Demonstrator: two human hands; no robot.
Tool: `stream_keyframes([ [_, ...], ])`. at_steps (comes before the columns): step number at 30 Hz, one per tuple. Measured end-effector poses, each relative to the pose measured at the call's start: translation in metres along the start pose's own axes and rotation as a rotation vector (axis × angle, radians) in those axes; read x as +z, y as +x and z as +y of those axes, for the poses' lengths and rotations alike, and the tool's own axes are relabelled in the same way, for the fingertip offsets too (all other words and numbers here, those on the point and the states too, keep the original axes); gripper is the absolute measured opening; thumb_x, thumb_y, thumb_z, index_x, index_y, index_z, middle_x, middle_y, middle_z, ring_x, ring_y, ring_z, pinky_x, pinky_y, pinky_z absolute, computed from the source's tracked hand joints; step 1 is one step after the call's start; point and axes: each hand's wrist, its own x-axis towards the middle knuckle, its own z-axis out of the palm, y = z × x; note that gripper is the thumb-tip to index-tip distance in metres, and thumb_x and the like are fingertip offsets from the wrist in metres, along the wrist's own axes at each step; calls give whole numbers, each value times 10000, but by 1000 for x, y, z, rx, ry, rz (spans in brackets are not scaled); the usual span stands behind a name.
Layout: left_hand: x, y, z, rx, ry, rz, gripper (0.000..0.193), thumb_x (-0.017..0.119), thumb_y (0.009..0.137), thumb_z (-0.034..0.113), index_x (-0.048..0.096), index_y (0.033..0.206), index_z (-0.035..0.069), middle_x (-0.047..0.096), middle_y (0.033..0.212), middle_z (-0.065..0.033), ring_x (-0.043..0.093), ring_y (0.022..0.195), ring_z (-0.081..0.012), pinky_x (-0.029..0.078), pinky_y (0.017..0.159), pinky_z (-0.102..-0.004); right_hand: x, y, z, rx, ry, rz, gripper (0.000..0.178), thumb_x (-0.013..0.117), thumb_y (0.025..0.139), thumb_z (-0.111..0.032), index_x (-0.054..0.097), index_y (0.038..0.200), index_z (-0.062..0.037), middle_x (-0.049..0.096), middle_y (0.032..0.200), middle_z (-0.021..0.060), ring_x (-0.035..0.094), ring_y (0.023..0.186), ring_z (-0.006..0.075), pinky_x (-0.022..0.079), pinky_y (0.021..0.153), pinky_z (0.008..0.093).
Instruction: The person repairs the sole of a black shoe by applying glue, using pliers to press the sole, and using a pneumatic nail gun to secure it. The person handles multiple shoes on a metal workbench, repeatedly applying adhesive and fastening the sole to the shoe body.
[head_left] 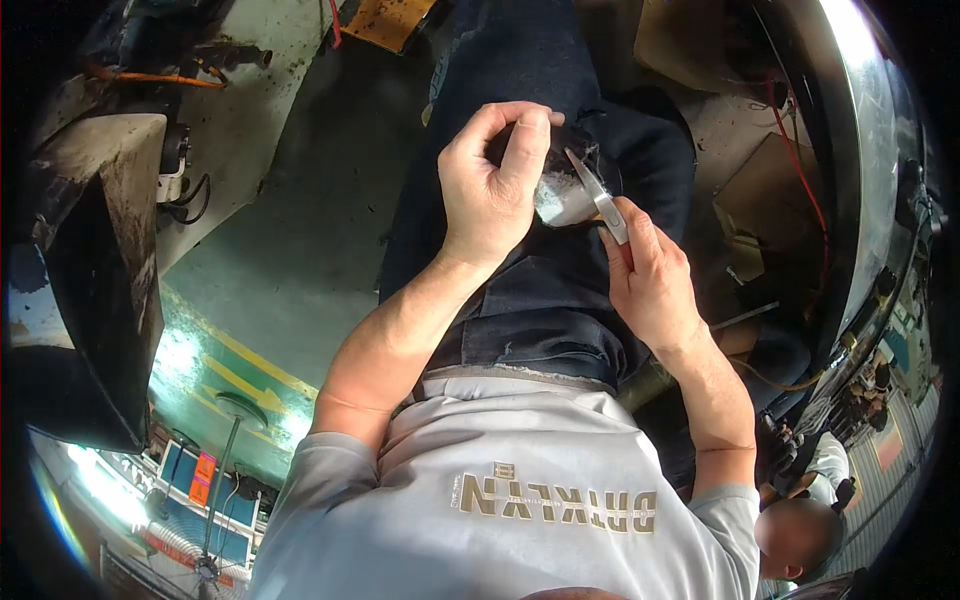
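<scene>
From my remote view, I see the right hand (650,280) with its fingers wrapped snugly around a knife (600,196), its silver blade slanting up and left over a dark-and-pale piece (563,200). That piece lies above the dark trousers (540,300), between the two hands. The left hand (495,180) is at its upper left, fingers curled narrow; I cannot tell what they pinch. Further left, I make out green floor (310,250).
</scene>
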Motion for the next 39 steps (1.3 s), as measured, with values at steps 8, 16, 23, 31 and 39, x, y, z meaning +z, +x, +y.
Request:
stream_keyframes([
  [8,6,6,-7,-33,20,34,251,635,994,228,698,939,-9,644,753,34,510,673,-18,427,607,-203,2,4,6,0,11,41,348,651,895,-16,521,1218,-21,668,884,195,677,811,367,556,709,425],
  [16,8,9,-9,-22,97,46,312,569,1019,244,709,915,-15,727,869,-42,489,672,-21,414,618,-208,7,7,10,-48,49,80,315,635,904,-15,511,1193,5,669,871,207,674,827,382,549,727,444],
  [23,11,11,-12,-40,56,84,298,576,1001,232,706,908,-19,729,864,-53,542,702,-42,450,652,-221,16,2,5,-12,45,98,316,607,922,-22,496,1214,26,671,898,236,673,851,407,547,741,464],
  [31,12,1,-6,-28,-8,90,255,593,978,191,700,895,-26,734,874,-77,568,733,-61,462,684,-233,29,-18,-14,-17,65,207,338,607,919,-5,493,1234,40,657,882,273,673,829,434,548,715,466],
  [39,8,-5,-7,-36,-53,88,225,588,969,159,693,881,-19,733,853,-66,610,753,-70,484,700,-239,36,-31,-40,111,263,119,325,570,941,14,451,1240,59,640,858,286,656,808,457,525,675,483],
])
